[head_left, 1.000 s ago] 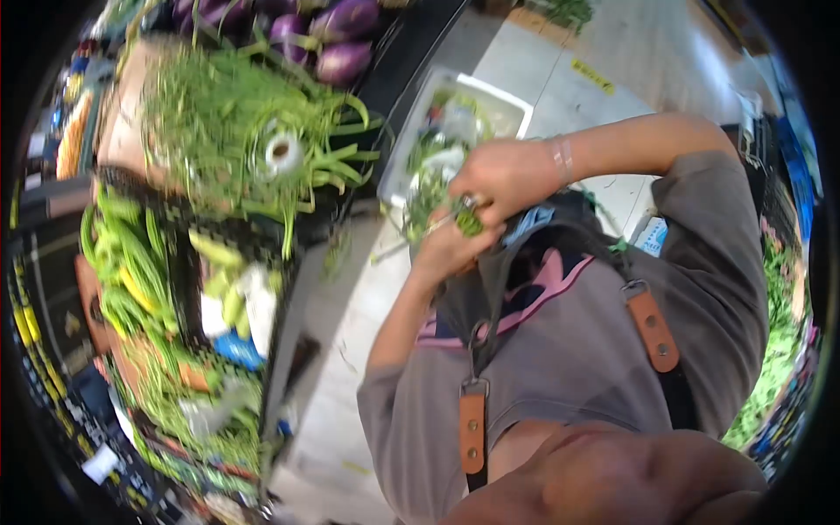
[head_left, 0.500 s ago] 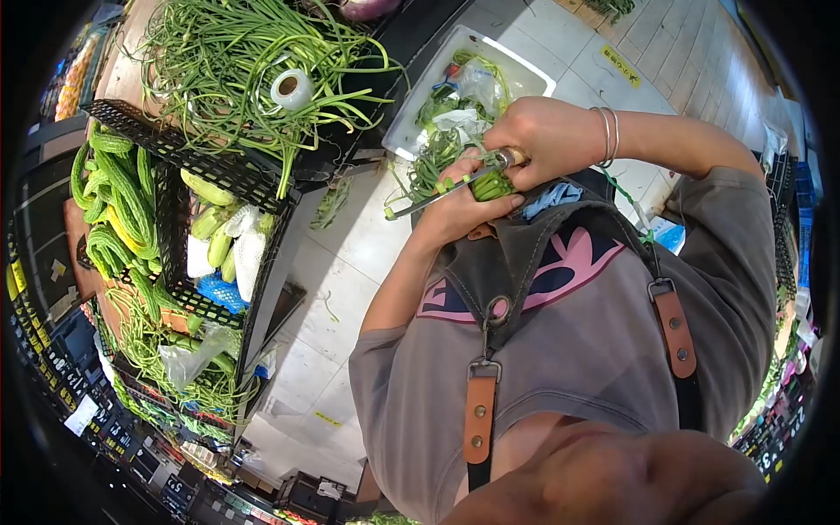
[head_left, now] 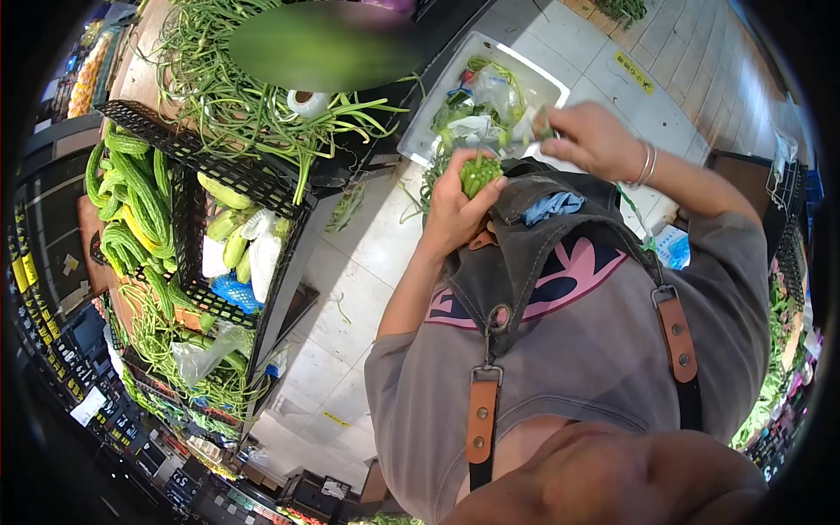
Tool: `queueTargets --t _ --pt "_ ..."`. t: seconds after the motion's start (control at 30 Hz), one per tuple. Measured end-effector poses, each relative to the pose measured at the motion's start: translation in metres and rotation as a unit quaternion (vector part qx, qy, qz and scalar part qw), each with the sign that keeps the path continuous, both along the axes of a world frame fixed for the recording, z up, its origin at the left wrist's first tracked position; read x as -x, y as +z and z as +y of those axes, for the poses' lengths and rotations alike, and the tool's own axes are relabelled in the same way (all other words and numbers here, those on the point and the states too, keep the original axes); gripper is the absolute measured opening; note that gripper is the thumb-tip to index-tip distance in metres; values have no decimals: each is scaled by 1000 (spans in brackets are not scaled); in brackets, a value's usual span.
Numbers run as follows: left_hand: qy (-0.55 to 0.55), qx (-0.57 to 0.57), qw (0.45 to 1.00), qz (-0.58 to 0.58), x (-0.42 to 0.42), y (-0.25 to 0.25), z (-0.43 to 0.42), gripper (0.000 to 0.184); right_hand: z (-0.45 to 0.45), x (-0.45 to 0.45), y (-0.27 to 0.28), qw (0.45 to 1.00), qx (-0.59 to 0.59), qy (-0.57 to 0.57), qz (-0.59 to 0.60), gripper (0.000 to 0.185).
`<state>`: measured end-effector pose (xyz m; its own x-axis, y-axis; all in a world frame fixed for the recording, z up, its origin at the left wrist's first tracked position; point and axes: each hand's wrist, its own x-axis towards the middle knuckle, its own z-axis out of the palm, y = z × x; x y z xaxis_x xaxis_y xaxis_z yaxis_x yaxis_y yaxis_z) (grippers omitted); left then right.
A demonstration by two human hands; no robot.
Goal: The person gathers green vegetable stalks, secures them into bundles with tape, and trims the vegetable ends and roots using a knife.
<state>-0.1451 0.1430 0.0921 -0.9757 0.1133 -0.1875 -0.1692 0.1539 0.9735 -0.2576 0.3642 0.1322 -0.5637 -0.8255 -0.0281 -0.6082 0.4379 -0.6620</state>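
Loose, tangled green stalks (head_left: 219,109) at left look uncut and unbundled to me. Left hand (head_left: 452,206)'s wrapped snugly round a green bundle (head_left: 480,179), pale cut ends showing, so that one seems well along. White box (head_left: 540,83) of greens sits beyond. Right hand (head_left: 597,140)'s fingers curl round a blurry knife (head_left: 518,141) near the bundle.

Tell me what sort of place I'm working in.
Likely a grocery's vegetable section: heaped garlic scapes, ridged green gourds on display, and black price signs with white numerals.

Right grip (head_left: 597,140) blurred; knife (head_left: 518,143) indistinct
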Motion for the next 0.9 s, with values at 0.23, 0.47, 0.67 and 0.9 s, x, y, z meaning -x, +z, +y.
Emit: queueTargets --t 0.23,0.47,0.67,0.9 --pt "-30 -159 985 -52 12 -13 8 44 7 -20 -31 999 41 6 17 31" --pt "-80 -118 988 -67 17 -3 21 43 11 -24 -34 997 73 -2 27 33" --pt "-91 -212 966 -119 14 -4 20 49 18 -26 -39 997 67 1 46 36" --pt "-71 -256 954 -138 8 -3 18 59 4 -26 -46 994 91 5 68 33"
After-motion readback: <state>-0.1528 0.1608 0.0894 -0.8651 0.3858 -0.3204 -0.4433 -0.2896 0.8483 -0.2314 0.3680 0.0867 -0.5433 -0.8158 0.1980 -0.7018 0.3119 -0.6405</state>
